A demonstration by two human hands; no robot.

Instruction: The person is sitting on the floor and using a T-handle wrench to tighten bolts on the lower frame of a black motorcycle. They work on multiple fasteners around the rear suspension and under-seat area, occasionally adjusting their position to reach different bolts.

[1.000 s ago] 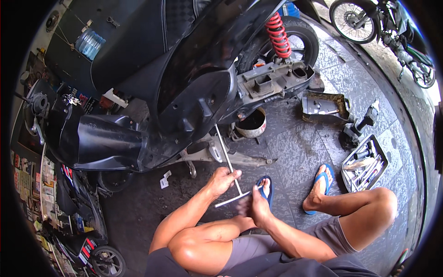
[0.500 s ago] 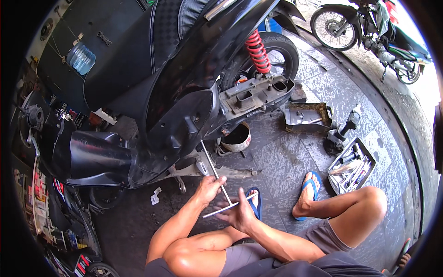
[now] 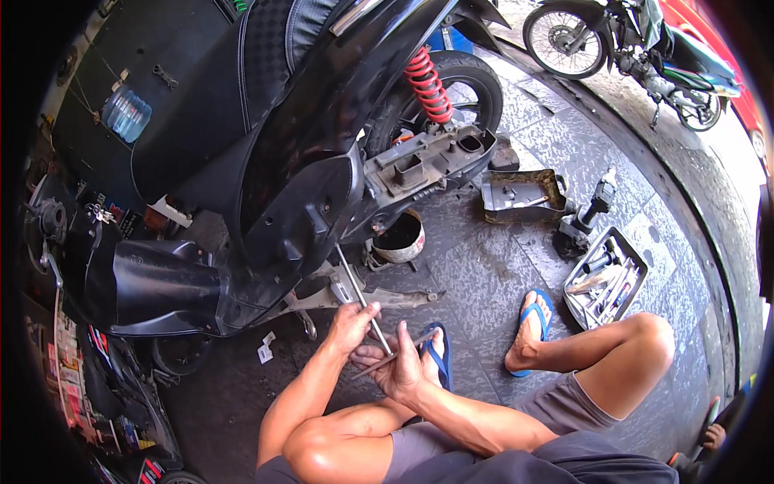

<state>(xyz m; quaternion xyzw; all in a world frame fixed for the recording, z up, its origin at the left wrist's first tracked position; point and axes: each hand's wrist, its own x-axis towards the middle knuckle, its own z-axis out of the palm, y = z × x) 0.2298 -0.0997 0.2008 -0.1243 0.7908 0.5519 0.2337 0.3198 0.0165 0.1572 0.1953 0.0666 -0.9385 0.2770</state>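
Observation:
A T-handle wrench slants from the lower side cover of a black scooter toward me. Its far tip is hidden at the scooter's underside. My left hand is closed around the shaft about midway. At the near end my right hand cups the joint of shaft and crossbar, palm toward it, fingers loosely bent. Both ends of the crossbar stick out past this hand. The scooter's engine-side casing is exposed below a red shock spring.
Under the scooter sits a round pan of dark liquid. Right of it are a dirty cover holding small parts, a power tool and a tool tray. Another person's hand shows lower right. A motorcycle stands outside.
The wrench's crossbar has turned, and my right hand's fingers have gone from spread to bent around the joint. My left hand stays on the shaft. The whole view has shifted slightly.

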